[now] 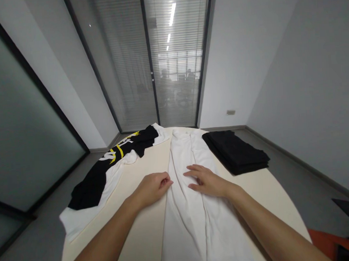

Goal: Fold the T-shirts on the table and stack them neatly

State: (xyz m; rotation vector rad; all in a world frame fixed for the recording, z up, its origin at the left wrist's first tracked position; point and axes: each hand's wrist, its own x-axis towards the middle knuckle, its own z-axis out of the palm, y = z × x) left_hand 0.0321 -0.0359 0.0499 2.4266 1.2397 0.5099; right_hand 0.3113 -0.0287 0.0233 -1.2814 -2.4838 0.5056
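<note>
A long white garment (194,220) lies lengthwise down the middle of a cream table (147,163), folded into a narrow strip. My left hand (154,188) is closed at the garment's left edge, pinching the fabric there. My right hand (205,180) lies flat on the white cloth with fingers stretched out and pointing left, holding nothing.
A stack of folded black clothes (236,150) sits at the far right of the table. A heap of black, white and yellow garments (111,166) spreads along the left edge. Glass walls with blinds stand behind. An orange object (337,240) shows at the lower right.
</note>
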